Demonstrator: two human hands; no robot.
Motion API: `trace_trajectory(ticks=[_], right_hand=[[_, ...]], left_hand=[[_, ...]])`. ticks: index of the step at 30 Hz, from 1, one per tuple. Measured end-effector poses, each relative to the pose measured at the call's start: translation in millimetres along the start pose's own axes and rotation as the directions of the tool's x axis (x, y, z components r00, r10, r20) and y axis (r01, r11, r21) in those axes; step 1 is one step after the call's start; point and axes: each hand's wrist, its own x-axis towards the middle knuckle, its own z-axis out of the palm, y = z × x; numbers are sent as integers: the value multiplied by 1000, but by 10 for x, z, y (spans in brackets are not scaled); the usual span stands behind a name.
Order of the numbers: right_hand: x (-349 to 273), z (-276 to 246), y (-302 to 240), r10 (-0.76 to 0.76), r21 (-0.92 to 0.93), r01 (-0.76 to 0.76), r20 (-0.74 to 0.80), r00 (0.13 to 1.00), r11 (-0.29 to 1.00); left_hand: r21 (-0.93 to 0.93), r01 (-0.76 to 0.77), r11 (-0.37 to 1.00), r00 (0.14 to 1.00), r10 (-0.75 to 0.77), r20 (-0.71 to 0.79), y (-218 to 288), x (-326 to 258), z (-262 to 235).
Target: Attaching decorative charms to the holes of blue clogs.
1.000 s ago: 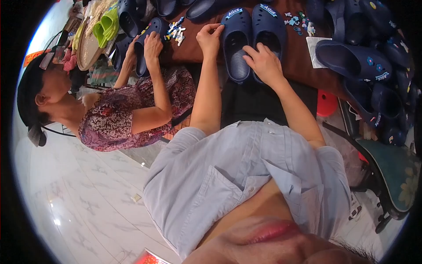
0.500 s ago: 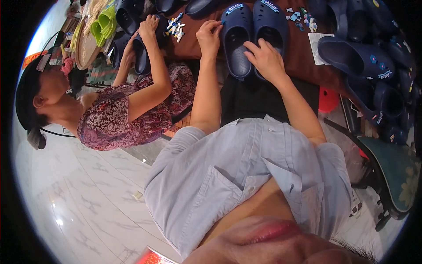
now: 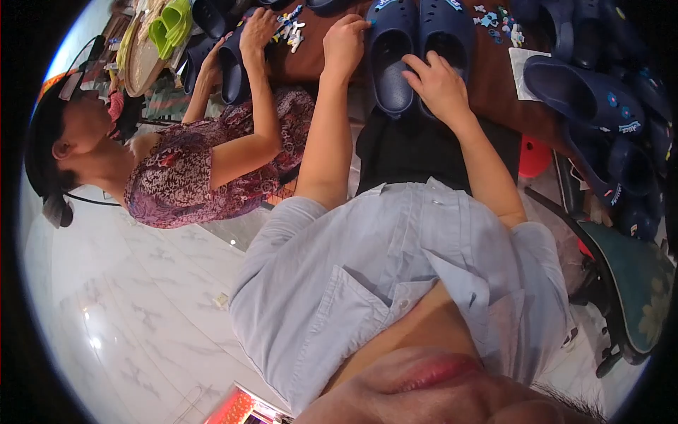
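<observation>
Navy clogs (image 3: 392, 81) bear light-blue lettered banners (image 3: 445, 5). Left hand (image 3: 345, 48): fingertips pinch a small blue piece (image 3: 369, 24). Right hand (image 3: 441, 89): loosely open, empty, fingers over the clogs.

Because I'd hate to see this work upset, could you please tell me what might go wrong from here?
The small blue piece at the fingertips of the left grip could slip and be hard to spot against the navy clogs. The right grip, over the pair, might nudge them off the table, as their heels reach its near edge. The loose charms right of them might scatter if knocked.
</observation>
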Motion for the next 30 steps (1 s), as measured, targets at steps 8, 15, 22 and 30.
trace_trajectory(ticks=[8, 15, 22, 30], right_hand=[[-8, 19, 18, 9, 8, -9, 0, 1000, 1000], [-37, 16, 20, 12, 3, -12, 3, 1000, 1000], [-52, 37, 69, -29, 16, 30, -33, 999, 999], [-132, -161, -27, -86, 119, 110, -188, 978, 987]], left_hand=[[85, 0, 996, 991, -11, 134, 12, 88, -29], [-128, 97, 987, 993, -87, 79, -133, -12, 107], [-700, 330, 633, 916, -394, 75, -97, -207, 277], [-596, 286, 750, 893, -435, -119, 242, -61, 139]])
